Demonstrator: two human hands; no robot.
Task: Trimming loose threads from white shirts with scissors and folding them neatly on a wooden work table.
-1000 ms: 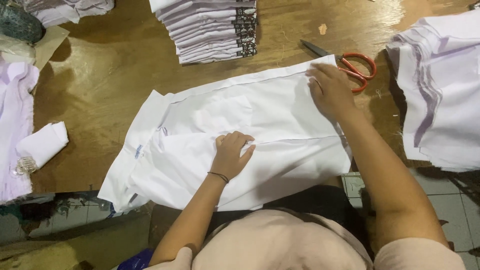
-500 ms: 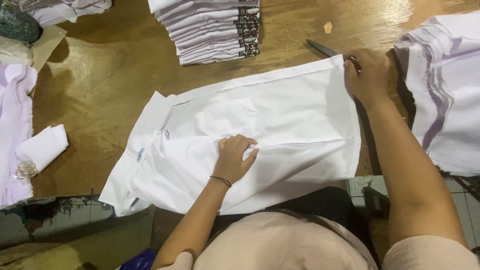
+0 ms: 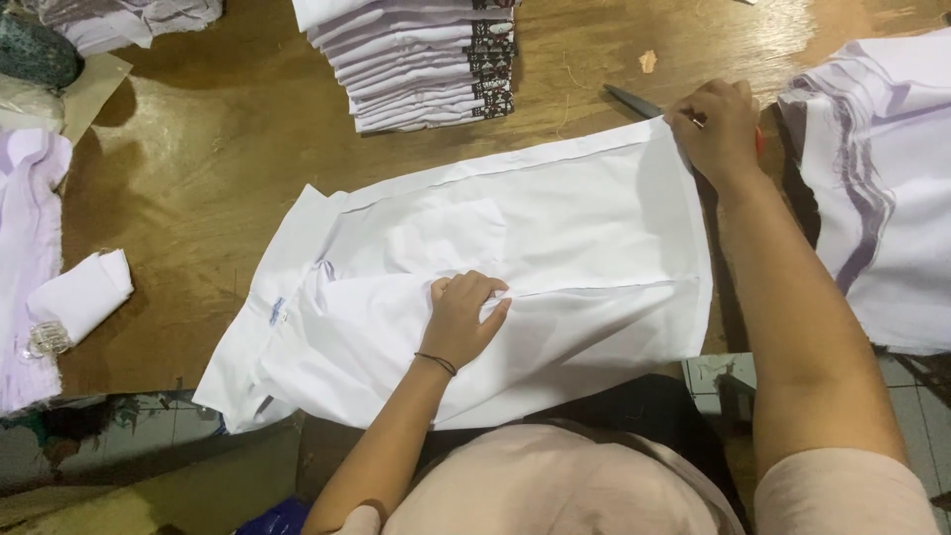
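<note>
A white shirt (image 3: 555, 228) lies spread flat on the wooden table (image 3: 198, 168), collar toward the left. My left hand (image 3: 464, 317) rests on the middle of the shirt, its fingers pinching a fold of the cloth. My right hand (image 3: 715, 127) is at the shirt's far right corner, closed over the orange handles of a pair of scissors (image 3: 634, 101). Only the grey blade and a sliver of orange show past the hand.
A stack of folded white shirts (image 3: 426, 59) stands at the back. A pile of white cloth with grey stripes (image 3: 877, 198) lies at the right. A small folded white piece (image 3: 79, 297) and pale purple cloth (image 3: 25, 258) lie at the left.
My right hand has moved off the shirt, up and to the right, onto the scissors' handles. My left hand has stayed on the shirt's middle, gathering a fold.
</note>
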